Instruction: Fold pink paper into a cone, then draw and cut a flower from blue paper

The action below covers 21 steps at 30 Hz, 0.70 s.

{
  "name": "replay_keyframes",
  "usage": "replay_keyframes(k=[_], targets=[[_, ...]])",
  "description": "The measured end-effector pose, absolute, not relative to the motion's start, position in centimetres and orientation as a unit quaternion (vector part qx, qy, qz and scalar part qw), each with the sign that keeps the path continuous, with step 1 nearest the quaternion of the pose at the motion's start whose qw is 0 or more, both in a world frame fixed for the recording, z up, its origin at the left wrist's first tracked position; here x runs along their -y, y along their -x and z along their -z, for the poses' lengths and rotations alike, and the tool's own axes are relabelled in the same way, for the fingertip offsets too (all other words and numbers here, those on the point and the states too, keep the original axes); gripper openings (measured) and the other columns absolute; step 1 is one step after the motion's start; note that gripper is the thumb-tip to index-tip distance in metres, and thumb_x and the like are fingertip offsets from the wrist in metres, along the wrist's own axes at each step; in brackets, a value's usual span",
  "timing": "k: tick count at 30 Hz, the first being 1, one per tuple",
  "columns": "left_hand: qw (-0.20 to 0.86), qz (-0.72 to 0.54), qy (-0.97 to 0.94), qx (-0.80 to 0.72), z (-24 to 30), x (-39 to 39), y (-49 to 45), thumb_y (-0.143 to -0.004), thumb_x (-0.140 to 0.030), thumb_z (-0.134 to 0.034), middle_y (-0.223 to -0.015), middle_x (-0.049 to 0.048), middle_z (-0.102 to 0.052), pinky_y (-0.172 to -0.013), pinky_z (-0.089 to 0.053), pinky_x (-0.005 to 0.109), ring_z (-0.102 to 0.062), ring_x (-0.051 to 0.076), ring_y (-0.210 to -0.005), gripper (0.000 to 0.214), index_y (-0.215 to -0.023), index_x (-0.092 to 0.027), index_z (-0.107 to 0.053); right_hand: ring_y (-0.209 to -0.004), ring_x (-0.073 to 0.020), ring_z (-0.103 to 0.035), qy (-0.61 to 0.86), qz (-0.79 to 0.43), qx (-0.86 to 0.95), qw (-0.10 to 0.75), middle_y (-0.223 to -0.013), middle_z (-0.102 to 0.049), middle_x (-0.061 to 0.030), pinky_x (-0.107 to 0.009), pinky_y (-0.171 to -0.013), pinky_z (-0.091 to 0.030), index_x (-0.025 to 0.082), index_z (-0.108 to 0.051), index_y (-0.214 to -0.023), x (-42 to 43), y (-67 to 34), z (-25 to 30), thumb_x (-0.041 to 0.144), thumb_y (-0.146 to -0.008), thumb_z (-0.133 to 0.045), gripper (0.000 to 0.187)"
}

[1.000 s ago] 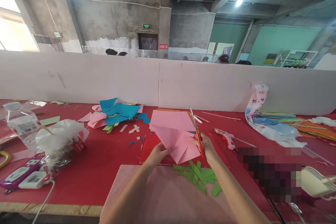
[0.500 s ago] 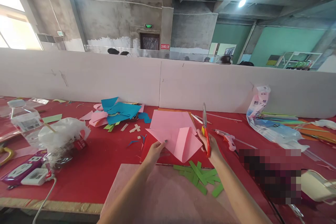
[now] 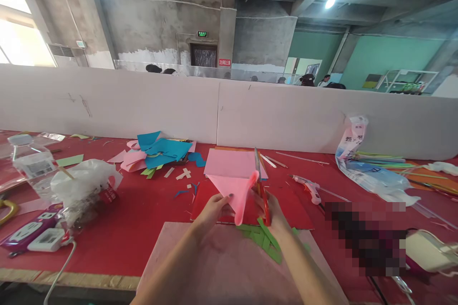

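Observation:
A pink paper sheet (image 3: 231, 188) is pinched in my left hand (image 3: 215, 208), thumb on top. The sheet is bent over, with a rounded fold at its right side and a pointed lower end. My right hand (image 3: 275, 214) is closed around scissors (image 3: 265, 200) with red-orange handles. Their blades point up and away, just right of the paper's fold. Whether my right fingers also touch the paper is hidden. Behind the held piece lies a flat pink sheet (image 3: 229, 162). Green strips (image 3: 265, 240) are piled below my hands, partly covered by my right forearm.
Blue and pink scraps (image 3: 164, 150) are heaped at the back left. A glue gun (image 3: 309, 188) with its cord lies to the right, near a plastic bag (image 3: 379, 183). On the left stand a water bottle (image 3: 32, 162) and a purple power strip (image 3: 34, 228). A white partition (image 3: 161, 109) runs behind.
My right hand has moved left and toward me with the scissors, closer to my left hand. The pink paper has gone from spread out to bent over and narrower.

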<state>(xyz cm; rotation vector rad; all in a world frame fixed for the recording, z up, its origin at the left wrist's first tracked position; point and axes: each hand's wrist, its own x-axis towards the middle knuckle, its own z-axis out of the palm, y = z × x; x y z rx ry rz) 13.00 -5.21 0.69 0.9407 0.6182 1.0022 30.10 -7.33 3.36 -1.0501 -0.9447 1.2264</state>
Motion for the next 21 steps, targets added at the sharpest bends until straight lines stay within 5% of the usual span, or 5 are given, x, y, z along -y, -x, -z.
replay_keyframes(k=[6,12,17,21], targets=[[0.701,-0.438,-0.470,-0.309,0.0,5.1,-13.3,-0.064,-0.051,-0.067,-0.073,0.0099,-0.068,-0.059,-0.048,0.024,-0.064,0.020,-0.069,0.046,-0.082,-0.009,-0.064,-0.027,-0.0008,-0.023,0.445,-0.533,0.350,0.628,-0.039,-0.031,0.0137,-0.015,-0.026,-0.017,0.021,-0.037,-0.060,6.7,-28.7,-1.7,0.035,-0.050,-0.079,0.046],[0.765,-0.369,-0.477,-0.226,-1.7,6.2,-13.3,-0.067,-0.073,-0.045,-0.101,0.0167,-0.064,-0.066,-0.051,0.034,-0.064,0.028,-0.086,0.075,-0.112,-0.014,-0.057,-0.028,-0.0059,-0.041,0.431,-0.470,0.351,0.686,-0.040,-0.044,0.0101,-0.016,-0.028,-0.030,0.020,-0.042,-0.063,6.9,-29.4,-0.9,0.041,-0.057,-0.074,0.039],[0.701,-0.346,-0.576,-0.239,-2.3,7.1,-13.1,-0.065,-0.044,-0.071,-0.114,0.0160,-0.058,-0.076,-0.049,0.034,-0.062,0.026,-0.092,0.064,-0.120,-0.019,-0.049,-0.042,-0.0140,-0.059,0.443,-0.473,0.312,0.695,-0.057,-0.064,0.0003,-0.022,-0.039,-0.047,0.018,-0.054,-0.076,6.9,-29.3,-0.6,0.041,-0.059,-0.072,0.034],[0.662,-0.386,-0.586,-0.261,-1.4,6.4,-13.5,-0.068,-0.045,-0.068,-0.086,0.0114,-0.067,-0.070,-0.050,0.033,-0.065,0.022,-0.075,0.049,-0.102,-0.012,-0.058,-0.049,-0.0184,-0.063,0.437,-0.520,0.325,0.658,-0.062,-0.068,-0.0036,-0.028,-0.047,-0.052,0.016,-0.059,-0.077,7.0,-28.7,0.0,0.042,-0.060,-0.070,0.033]])
